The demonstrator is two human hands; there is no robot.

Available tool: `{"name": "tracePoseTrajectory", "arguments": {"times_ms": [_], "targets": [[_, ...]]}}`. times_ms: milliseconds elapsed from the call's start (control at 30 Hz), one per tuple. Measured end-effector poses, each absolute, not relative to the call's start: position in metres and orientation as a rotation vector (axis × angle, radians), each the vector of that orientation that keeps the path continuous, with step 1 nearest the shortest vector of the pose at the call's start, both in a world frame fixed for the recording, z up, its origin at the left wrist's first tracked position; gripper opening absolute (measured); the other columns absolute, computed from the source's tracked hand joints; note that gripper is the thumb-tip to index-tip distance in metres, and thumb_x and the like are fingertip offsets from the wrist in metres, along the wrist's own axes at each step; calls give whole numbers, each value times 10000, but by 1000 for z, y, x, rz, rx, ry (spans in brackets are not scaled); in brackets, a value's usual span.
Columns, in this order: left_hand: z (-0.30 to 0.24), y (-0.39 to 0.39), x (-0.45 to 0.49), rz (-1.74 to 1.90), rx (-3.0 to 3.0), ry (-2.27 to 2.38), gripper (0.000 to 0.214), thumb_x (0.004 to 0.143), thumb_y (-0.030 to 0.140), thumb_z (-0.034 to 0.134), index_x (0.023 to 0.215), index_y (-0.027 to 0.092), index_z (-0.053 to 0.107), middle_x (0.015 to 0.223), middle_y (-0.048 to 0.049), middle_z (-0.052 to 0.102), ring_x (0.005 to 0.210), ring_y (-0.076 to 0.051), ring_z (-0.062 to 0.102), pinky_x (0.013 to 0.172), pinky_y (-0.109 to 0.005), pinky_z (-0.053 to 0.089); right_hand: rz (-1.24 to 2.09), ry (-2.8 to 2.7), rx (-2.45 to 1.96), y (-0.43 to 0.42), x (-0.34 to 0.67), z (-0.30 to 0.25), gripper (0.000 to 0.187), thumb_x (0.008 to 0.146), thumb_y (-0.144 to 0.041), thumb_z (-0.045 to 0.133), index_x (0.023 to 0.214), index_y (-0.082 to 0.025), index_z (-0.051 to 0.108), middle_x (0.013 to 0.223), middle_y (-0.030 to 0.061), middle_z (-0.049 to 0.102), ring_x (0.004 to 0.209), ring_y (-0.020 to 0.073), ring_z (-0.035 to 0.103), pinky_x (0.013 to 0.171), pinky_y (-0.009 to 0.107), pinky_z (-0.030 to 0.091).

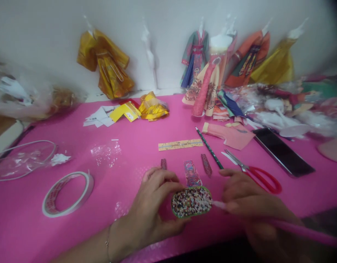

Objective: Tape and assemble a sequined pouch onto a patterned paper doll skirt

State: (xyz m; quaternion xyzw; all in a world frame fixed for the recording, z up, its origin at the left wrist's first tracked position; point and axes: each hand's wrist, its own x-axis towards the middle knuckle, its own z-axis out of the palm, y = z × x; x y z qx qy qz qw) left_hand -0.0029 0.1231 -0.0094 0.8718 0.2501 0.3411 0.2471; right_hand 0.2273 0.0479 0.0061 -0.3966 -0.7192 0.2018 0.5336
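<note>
Between the thumb and fingers of my left hand [154,204] is a small oblong tin [172,208] with rounded ends and a greenish rim. Tiny multicoloured beads [192,201] fill it. My right hand [253,204] is closed around a long pink pen-like stick [300,230]. Its pale tip meets the tin's right edge; whether it touches the beads I cannot tell. Just beyond the tin lie a patterned pink and blue paper piece [192,171] and two small dark red patterned strips, one [206,165] to the right and the other [163,163] partly behind my left fingers.
A tape roll [87,190] lies left. Beyond my hands are a beige strip [181,145], a dark pencil [209,148], red-handled scissors [264,179] and a phone [283,151]. Small dressed figures, one in a golden robe [110,69], line the wall. Plastic-wrapped items [289,109] crowd the right.
</note>
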Motion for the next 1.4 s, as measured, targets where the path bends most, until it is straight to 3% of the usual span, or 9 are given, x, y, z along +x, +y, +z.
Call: {"name": "tracePoseTrajectory", "arguments": {"times_ms": [100, 433, 700, 1400], "targets": [[-12, 123, -2, 927, 2397, 685, 458, 687, 229, 783, 1098, 208, 582, 1052, -68, 594, 981, -252, 561, 894, -440, 446, 540, -1832, -858, 55, 220, 7, 211, 953, -143, 491, 1098, -234, 614, 865, 4, 640, 800, 182, 629, 1105, 494, 356], [-15, 123, -2, 896, 2415, 699, 447, 699, 220, 778, 1097, 206, 574, 1048, -73, 601, 979, -250, 574, 914, -452, 446, 550, -1789, -899, 67, 214, -17, 116, 920, -179, 544, 984, -263, 592, 845, -19, 729, 853, 195, 638, 1097, 473, 330], [-13, 122, 0, 919, 2430, 701, 392, 732, 237, 762, 1075, 204, 577, 1017, -59, 601, 942, -222, 579, 924, -442, 429, 442, -1829, -903, 72, 210, -15, 67, 931, -215, 618, 896, -268, 638, 798, -66, 768, 813, 150, 647, 1094, 351, 349], [-21, 123, -1, 927, 2429, 710, 423, 717, 259, 787, 1083, 189, 586, 1034, -58, 590, 958, -210, 564, 937, -417, 392, 384, -1845, -955, 74, 211, -17, 87, 911, -213, 649, 879, -289, 677, 787, -77, 776, 810, 149, 663, 1086, 358, 373]]}}
